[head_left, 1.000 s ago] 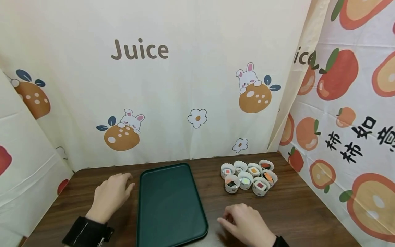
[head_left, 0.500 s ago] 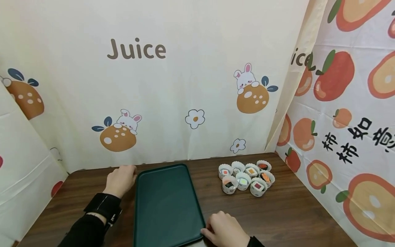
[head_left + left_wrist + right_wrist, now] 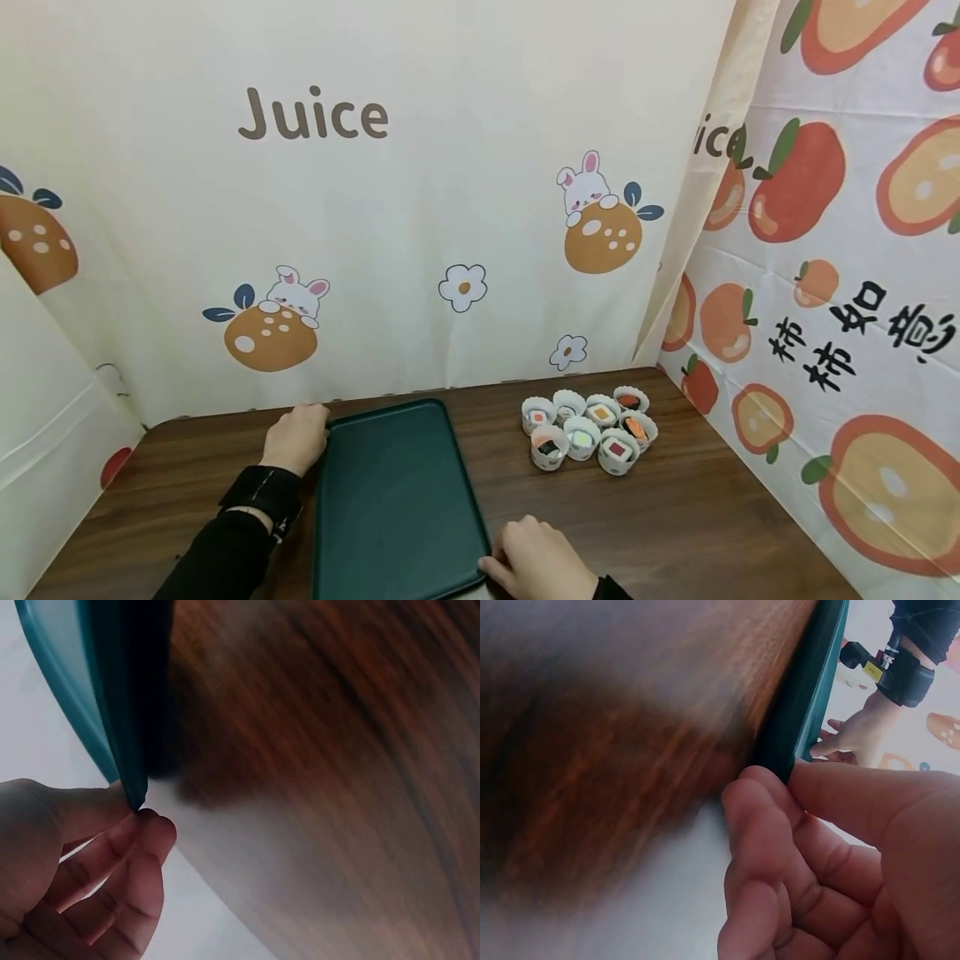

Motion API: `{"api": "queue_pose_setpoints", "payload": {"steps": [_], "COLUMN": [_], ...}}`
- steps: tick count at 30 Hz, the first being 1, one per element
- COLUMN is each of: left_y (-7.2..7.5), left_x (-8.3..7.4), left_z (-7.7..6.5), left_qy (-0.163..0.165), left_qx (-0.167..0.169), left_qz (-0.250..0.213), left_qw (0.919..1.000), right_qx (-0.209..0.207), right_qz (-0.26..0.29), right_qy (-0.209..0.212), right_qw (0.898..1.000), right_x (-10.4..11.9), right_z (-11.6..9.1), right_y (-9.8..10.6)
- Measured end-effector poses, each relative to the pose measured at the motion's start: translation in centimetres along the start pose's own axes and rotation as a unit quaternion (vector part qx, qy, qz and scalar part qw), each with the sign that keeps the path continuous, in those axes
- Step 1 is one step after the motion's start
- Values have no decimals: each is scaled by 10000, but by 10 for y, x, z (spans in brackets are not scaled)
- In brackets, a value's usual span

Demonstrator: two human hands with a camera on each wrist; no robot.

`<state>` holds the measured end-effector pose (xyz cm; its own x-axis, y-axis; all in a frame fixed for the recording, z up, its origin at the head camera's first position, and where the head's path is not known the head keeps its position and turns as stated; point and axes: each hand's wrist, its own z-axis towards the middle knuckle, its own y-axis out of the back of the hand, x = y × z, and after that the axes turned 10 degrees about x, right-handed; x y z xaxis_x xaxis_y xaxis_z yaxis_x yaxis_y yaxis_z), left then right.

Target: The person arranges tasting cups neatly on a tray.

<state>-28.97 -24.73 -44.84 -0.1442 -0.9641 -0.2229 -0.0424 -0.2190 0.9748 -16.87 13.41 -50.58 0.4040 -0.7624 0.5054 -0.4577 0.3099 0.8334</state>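
A dark green rectangular tray [image 3: 397, 500] lies on the brown wooden table, with nothing on it. At its far left corner my left hand [image 3: 296, 439] pinches the rim; in the left wrist view the thumb lies on one side of the tray edge [image 3: 112, 697] and the curled fingers on the other. My right hand [image 3: 538, 560] pinches the near right corner, and the right wrist view shows thumb and forefinger meeting on the tray rim [image 3: 802, 690]. Right of the tray stand several white paper cups [image 3: 581, 437] holding small sushi pieces.
The wooden table [image 3: 675, 517] ends at a cream curtain [image 3: 390, 217] behind. A fruit-printed cloth [image 3: 825, 350] hangs along the right side, and a pale cloth [image 3: 52, 417] borders the left.
My left hand has moved forward and right onto the tray's far left corner. My right hand has moved left onto the near right corner. The whole head view has shifted slightly.
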Motion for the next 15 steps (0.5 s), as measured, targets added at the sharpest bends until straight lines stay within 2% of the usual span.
{"api": "queue_pose_setpoints", "payload": {"steps": [2,5,9,15], "left_y": [-1,-2,-2,-1], "left_x": [1,3,5,4], "left_z": [1,2,3,1], "left_qy": [-50,-153,-254,-367], "left_qx": [-83,-233,-283,-346], "left_qz": [-3,14,121,310], "left_qw": [10000,9996,9992,9982], "right_qx": [5,93,201,-13], "right_qz": [22,123,181,131], "right_qy": [11,23,-31,40], "right_qw": [10000,9999,9996,9999], "right_x": [-9,-8,4,9], "right_z": [4,5,-1,-7], "right_y": [-6,-4,7,14]}}
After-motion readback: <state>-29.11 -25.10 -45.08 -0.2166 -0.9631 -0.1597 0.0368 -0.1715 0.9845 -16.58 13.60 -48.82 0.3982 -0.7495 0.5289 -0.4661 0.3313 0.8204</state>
